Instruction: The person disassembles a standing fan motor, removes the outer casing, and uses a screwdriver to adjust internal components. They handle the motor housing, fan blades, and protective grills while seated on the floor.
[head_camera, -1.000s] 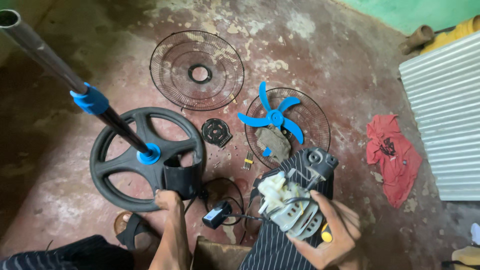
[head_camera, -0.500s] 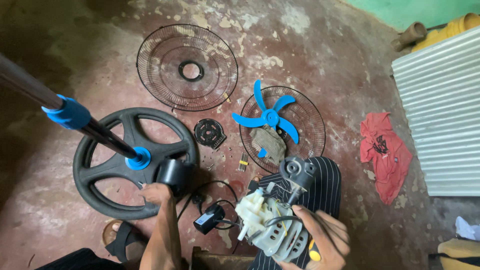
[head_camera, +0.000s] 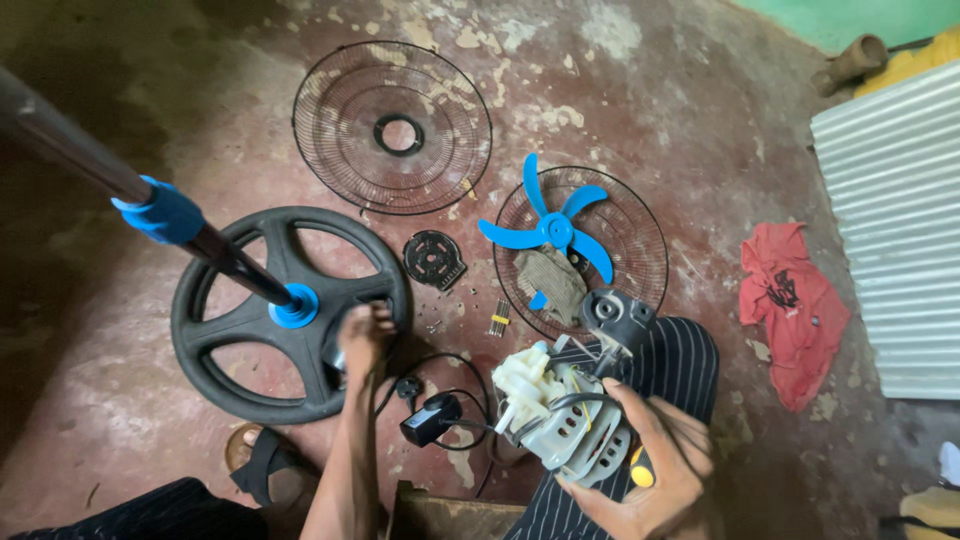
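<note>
Both forearms are bare with no sleeves, watch or rings visible on the left hand (head_camera: 365, 335) or right hand (head_camera: 655, 470); the legs are clad in dark trousers (head_camera: 670, 365) with fine white pinstripes, and one foot wears a black strapped sandal (head_camera: 262, 458).
</note>
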